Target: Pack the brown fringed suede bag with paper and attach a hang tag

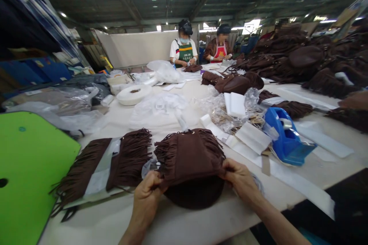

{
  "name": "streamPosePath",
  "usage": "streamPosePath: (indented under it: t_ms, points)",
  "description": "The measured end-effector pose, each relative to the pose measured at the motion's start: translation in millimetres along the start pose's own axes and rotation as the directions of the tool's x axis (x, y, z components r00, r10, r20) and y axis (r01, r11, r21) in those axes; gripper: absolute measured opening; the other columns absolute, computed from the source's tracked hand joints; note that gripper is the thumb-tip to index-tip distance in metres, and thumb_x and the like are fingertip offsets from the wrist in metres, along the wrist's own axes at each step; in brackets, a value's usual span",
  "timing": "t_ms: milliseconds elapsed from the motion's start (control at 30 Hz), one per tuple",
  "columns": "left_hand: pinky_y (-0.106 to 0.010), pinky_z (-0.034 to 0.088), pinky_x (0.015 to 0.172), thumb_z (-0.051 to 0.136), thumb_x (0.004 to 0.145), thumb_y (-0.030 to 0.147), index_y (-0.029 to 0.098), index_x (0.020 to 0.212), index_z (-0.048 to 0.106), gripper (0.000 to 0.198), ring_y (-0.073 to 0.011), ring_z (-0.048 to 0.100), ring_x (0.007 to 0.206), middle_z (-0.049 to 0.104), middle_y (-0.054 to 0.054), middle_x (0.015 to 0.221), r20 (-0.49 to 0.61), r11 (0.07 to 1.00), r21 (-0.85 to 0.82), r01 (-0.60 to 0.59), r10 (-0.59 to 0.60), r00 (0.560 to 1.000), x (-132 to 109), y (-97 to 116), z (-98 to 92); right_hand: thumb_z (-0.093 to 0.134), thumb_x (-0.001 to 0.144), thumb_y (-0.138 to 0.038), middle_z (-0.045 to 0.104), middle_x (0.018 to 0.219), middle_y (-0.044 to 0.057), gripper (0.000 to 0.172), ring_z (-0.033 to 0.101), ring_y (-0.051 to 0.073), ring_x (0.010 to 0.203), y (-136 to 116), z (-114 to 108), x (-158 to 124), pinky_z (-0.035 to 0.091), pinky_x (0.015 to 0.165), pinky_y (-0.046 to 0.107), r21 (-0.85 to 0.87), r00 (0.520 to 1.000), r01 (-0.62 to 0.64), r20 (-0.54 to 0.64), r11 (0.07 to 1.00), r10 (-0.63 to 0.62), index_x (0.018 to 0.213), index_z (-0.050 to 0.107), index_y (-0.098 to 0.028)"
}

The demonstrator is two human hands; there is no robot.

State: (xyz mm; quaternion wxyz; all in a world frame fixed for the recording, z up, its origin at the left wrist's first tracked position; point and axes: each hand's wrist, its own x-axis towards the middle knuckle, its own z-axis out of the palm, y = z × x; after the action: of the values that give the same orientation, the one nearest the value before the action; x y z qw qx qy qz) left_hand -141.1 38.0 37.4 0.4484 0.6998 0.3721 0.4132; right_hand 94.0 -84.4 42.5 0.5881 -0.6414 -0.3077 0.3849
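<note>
A brown suede bag with fringe lies on the white table right in front of me. My left hand grips its near left edge with curled fingers. My right hand pinches its near right edge. A bit of clear plastic shows under the bag by my left hand. Two brown fringed strips lie on white paper just left of the bag.
A blue tape dispenser stands to the right among white paper pieces and clear bags. A green board lies at the left. Piles of brown bags fill the far right. Two people in aprons work at the far end.
</note>
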Motion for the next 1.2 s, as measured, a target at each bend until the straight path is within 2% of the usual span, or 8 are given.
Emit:
streamPosePath:
  t_ms: [167, 333, 567, 767, 933, 1000, 1133, 1200]
  points:
    - [-0.019, 0.042, 0.055, 0.062, 0.07, 0.024, 0.017, 0.054, 0.052, 0.02, -0.0116, 0.052, 0.061, 0.056, 0.001, 0.066, 0.027, 0.984, 0.126, -0.128, 0.126, 0.992, -7.2, -17.2, -2.3, 0.051, 0.072, -0.023, 0.047, 0.062, -0.003, 0.015, 0.044, 0.012, 0.063, 11.8, 2.1, -3.0, 0.038, 0.059, 0.022, -0.281, 0.962, 0.272, 0.061, 0.921, -0.265, 0.057, 0.049, -0.018]
    - [-0.016, 0.041, 0.052, 0.051, 0.077, 0.017, 0.019, 0.056, 0.042, 0.023, -0.0089, 0.049, 0.056, 0.049, 0.003, 0.061, 0.109, 0.851, 0.367, -0.375, 0.361, 0.926, -5.5, -15.8, -0.7, 0.036, 0.077, -0.006, 0.056, 0.083, 0.004, 0.025, 0.054, 0.013, 0.078, 30.4, -4.3, -0.6, 0.045, 0.066, 0.021, -0.513, 0.807, 0.571, 0.206, 0.641, -0.554, 0.078, 0.058, -0.018]
    - [-0.016, 0.045, 0.058, 0.041, 0.08, 0.006, 0.02, 0.069, 0.047, 0.019, -0.0099, 0.055, 0.064, 0.054, -0.001, 0.072, 0.252, 0.693, 0.457, -0.557, 0.5, 0.828, -6.3, -25.4, -4.0, 0.033, 0.073, 0.004, 0.055, 0.08, 0.006, 0.033, 0.057, 0.014, 0.07, 35.1, -7.5, -3.0, 0.046, 0.06, 0.02, -0.741, 0.738, 0.583, 0.312, 0.333, -0.598, 0.084, 0.056, -0.018]
    - [-0.026, 0.049, 0.059, 0.042, 0.084, 0.018, 0.015, 0.087, 0.052, 0.011, -0.0181, 0.059, 0.07, 0.058, -0.008, 0.079, 0.238, 0.538, 0.644, -0.543, 0.534, 0.811, -5.7, -19.6, -7.5, 0.034, 0.079, 0.001, 0.051, 0.068, 0.004, 0.028, 0.05, 0.013, 0.059, 32.0, -4.6, -1.5, 0.04, 0.051, 0.019, -0.745, 0.606, 0.646, 0.371, 0.164, -0.704, 0.079, 0.054, -0.018]
    - [-0.049, 0.037, 0.096, 0.047, 0.085, 0.025, 0.007, 0.128, 0.039, 0.048, -0.0343, 0.041, 0.121, 0.047, -0.022, 0.128, 0.422, 0.216, 0.706, -0.675, 0.637, 0.645, 5.4, 30.1, 5.0, 0.034, 0.076, 0.003, 0.053, 0.074, 0.005, 0.036, 0.053, 0.015, 0.067, 34.0, -5.4, -1.8, 0.044, 0.057, 0.021, -0.727, 0.623, 0.66, 0.392, 0.188, -0.677, 0.094, 0.057, -0.018]
    - [-0.052, 0.025, 0.106, 0.043, 0.086, 0.019, 0.014, 0.133, 0.035, 0.048, -0.0316, 0.027, 0.131, 0.041, -0.013, 0.138, 0.598, 0.19, 0.579, -0.793, 0.562, 0.572, 16.2, 46.6, 13.0, 0.033, 0.074, 0.004, 0.053, 0.076, 0.005, 0.039, 0.053, 0.015, 0.07, 33.2, -6.0, -3.5, 0.045, 0.059, 0.022, -0.723, 0.639, 0.66, 0.396, 0.205, -0.659, 0.097, 0.057, -0.018]
    - [-0.04, 0.029, 0.108, 0.024, 0.091, 0.01, 0.013, 0.135, 0.032, 0.045, -0.0199, 0.024, 0.134, 0.044, -0.007, 0.137, 0.81, 0.189, 0.244, -0.951, 0.499, 0.307, 31.7, 44.8, 24.9, 0.033, 0.071, 0.005, 0.054, 0.078, 0.006, 0.039, 0.054, 0.015, 0.071, 30.5, -5.4, -4.5, 0.045, 0.06, 0.022, -0.724, 0.713, 0.623, 0.371, 0.295, -0.595, 0.092, 0.057, -0.017]
    - [-0.036, 0.035, 0.106, 0.022, 0.092, 0.011, 0.012, 0.134, 0.032, 0.043, -0.0173, 0.027, 0.133, 0.048, -0.008, 0.134, 0.818, 0.213, 0.182, -0.96, 0.51, 0.268, 29.4, 30.4, 27.3, 0.032, 0.07, 0.005, 0.054, 0.078, 0.005, 0.036, 0.055, 0.015, 0.07, 30.4, -4.8, -2.3, 0.045, 0.06, 0.022, -0.732, 0.767, 0.577, 0.333, 0.362, -0.549, 0.087, 0.055, -0.017]
